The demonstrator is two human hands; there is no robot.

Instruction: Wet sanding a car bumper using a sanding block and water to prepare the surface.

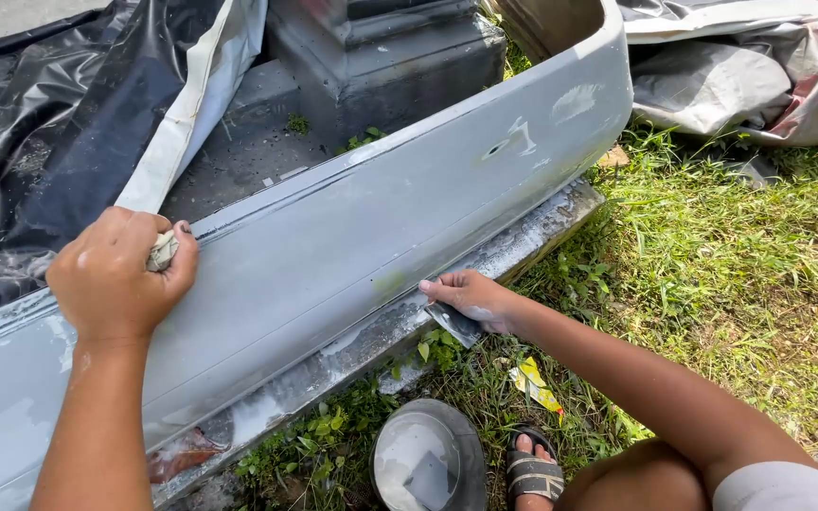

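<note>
- Outdoors on sunlit green grass point(712, 274), a long grey primed car bumper point(333, 255) lies on its side along a low concrete kerb point(485, 265), and it fills the middle of the view.
- Left hand point(120, 274) is curled shut around a small crumpled pale rag point(163, 251), pressed on the bumper's upper edge near its left part.
- Right hand point(471, 298) is well apart from the left, lower on the bumper's face; its fingers pinch a small dark sheet of sandpaper point(454, 324) flat against the lower edge, just above the kerb.
- As for progress, my judgement is that the rubbing down is well along: most of the face looks evenly dull grey, with lighter filler patches point(575, 99) near the right end and a small dark hole point(496, 149) beside them. Whitish wet residue streaks the kerb below. The lower strip under the right hand and the reddish chipped spot point(182, 454) at the far left appear not yet smoothed.
- Below the right hand, a round grey metal bowl point(428, 459) stands in the weeds, holding another square of dark paper.
- A sandalled foot point(532, 468) and a bent knee show at the bottom right.
- Black plastic sheeting point(49, 123) is bunched behind the bumper at the left; a crumpled grey tarpaulin point(750, 76) lies at the top right.
</note>
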